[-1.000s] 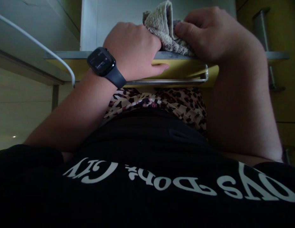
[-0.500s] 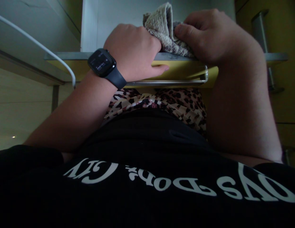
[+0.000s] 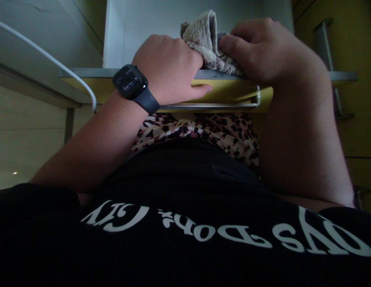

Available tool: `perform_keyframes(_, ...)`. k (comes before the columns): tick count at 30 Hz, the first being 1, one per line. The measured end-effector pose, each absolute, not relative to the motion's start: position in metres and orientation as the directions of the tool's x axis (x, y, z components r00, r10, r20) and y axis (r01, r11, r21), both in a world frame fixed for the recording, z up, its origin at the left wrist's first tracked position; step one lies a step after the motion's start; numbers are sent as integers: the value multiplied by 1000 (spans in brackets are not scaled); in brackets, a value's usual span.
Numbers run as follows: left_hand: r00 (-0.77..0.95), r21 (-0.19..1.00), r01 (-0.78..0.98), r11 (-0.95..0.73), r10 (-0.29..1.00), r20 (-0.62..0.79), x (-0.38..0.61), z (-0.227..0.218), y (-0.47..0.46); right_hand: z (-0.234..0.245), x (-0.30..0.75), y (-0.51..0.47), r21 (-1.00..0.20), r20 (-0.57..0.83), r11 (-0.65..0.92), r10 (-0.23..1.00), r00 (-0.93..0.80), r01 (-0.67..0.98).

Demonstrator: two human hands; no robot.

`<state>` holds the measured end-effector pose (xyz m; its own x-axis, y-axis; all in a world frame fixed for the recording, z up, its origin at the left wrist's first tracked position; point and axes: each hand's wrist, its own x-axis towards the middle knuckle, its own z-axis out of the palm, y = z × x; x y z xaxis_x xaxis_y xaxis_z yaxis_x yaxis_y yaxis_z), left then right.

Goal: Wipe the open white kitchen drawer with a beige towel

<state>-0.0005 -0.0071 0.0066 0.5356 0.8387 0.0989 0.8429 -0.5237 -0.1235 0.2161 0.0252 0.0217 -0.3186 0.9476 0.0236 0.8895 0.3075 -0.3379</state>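
A pulled-out drawer has a yellow drawer front [image 3: 230,88] with a grey top edge. My left hand [image 3: 167,67], with a black watch on its wrist, is closed over that edge. Its thumb lies along the outer face, and its other fingers are hidden on the inner side. A beige and brown towel [image 3: 200,42] is bunched on the edge between my hands. My right hand [image 3: 257,52] grips the towel's right end, thumb on top, fingers mostly hidden behind. The towel touches the grey edge beneath it.
Below the edge runs a metal bar handle [image 3: 209,106]. The white drawer interior [image 3: 161,18] opens beyond my hands. A white cable [image 3: 48,54] crosses at left. Yellow cabinet fronts with a metal handle [image 3: 328,52] stand at right. My body is close to the drawer.
The drawer, both hands and the towel appear slightly lower in the picture. My hands keep the same grips, and the towel's folds look unchanged.
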Motion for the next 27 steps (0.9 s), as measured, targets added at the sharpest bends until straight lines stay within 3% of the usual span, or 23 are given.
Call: perform_keyframes(27,501,-126,863,-489,862,84,0,7,-7,20,217,27,-341,20,307,947,-319,889)
